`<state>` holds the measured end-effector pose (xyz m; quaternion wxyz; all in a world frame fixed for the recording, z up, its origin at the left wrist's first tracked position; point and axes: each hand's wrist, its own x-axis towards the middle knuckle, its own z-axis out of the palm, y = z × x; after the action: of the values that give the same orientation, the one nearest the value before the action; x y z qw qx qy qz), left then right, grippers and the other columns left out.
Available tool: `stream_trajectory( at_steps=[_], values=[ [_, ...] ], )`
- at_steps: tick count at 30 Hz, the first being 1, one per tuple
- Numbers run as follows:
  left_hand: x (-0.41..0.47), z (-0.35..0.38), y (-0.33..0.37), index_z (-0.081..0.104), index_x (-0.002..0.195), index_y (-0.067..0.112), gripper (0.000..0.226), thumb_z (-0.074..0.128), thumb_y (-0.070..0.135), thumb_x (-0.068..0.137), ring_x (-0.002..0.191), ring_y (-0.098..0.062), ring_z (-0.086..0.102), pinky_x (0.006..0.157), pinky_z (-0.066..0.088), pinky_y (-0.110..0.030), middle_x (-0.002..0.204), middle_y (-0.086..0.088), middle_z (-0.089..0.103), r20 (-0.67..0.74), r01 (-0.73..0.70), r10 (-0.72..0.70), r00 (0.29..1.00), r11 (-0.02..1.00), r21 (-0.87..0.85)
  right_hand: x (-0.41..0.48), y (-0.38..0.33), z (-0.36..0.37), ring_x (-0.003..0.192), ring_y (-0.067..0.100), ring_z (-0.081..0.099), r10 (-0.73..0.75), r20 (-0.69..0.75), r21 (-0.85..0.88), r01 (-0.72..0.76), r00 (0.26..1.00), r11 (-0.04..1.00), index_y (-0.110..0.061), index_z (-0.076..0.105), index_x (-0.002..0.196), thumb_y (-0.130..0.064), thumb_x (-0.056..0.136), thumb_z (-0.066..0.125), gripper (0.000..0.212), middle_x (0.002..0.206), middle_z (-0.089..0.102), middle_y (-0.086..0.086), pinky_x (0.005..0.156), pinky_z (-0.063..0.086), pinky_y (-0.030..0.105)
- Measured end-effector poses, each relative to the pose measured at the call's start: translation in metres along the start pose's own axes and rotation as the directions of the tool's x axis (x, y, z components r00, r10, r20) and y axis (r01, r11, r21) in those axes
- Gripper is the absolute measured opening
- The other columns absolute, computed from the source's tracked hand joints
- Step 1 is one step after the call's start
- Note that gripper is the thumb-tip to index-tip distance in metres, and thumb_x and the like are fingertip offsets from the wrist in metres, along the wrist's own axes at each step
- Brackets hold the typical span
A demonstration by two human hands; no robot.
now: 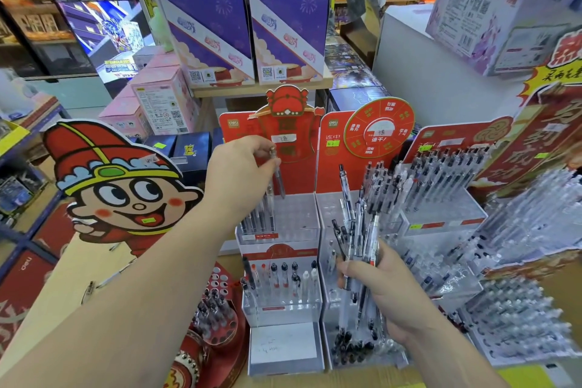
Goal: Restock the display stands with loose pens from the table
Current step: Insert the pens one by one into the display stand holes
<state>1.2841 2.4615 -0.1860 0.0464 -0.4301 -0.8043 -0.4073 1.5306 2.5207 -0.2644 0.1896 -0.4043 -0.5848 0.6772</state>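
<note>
Pinching a clear pen (279,178) by its silver top, my left hand (242,173) hovers over the red-backed display stand (300,179); my right hand (382,290) clutches a bundle of clear, black-clipped pens (359,230).

The brand "deli" is printed on the left display stand's red backboard (233,123), on the middle stand's backboard (333,123) above "连中", and sideways on a red box (26,263).
</note>
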Motion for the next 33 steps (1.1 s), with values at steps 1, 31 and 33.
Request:
stream_trajectory(
  at_steps=[1,31,33],
  values=[
    [0.001,0.000,0.001,0.074,0.111,0.020,0.023,0.076,0.025,0.089,0.087,-0.009,0.065,0.085,0.056,-0.031,0.094,0.009,0.073,0.004,-0.001,0.001,1.000,1.000,0.004,0.000,-0.001,0.000,0.104,0.024,0.069,-0.002,0.000,0.003,0.002,1.000,1.000,-0.015,0.065,0.111,-0.014,0.078,0.082,0.036,0.097,0.077,0.004,0.095,0.048,0.040],
    [0.022,0.012,0.009,0.081,0.092,0.028,0.011,0.072,0.034,0.089,0.091,-0.022,0.068,0.080,0.059,-0.044,0.097,0.008,0.075,0.226,-0.044,-0.061,0.972,0.901,0.431,0.006,0.006,0.000,0.113,0.022,0.066,0.004,0.031,0.028,-0.005,1.000,1.000,-0.015,0.058,0.126,-0.027,0.071,0.084,0.062,0.113,0.074,0.004,0.106,0.046,0.046],
    [0.023,0.011,0.010,0.080,0.094,0.027,0.013,0.069,0.031,0.091,0.090,-0.022,0.068,0.079,0.060,-0.044,0.098,0.007,0.075,0.249,-0.060,-0.061,0.967,0.890,0.451,0.005,0.006,0.001,0.116,0.024,0.065,-0.002,0.036,0.035,0.001,0.999,0.999,-0.015,0.057,0.129,-0.035,0.063,0.084,0.074,0.115,0.073,0.004,0.109,0.044,0.048]
  ],
)
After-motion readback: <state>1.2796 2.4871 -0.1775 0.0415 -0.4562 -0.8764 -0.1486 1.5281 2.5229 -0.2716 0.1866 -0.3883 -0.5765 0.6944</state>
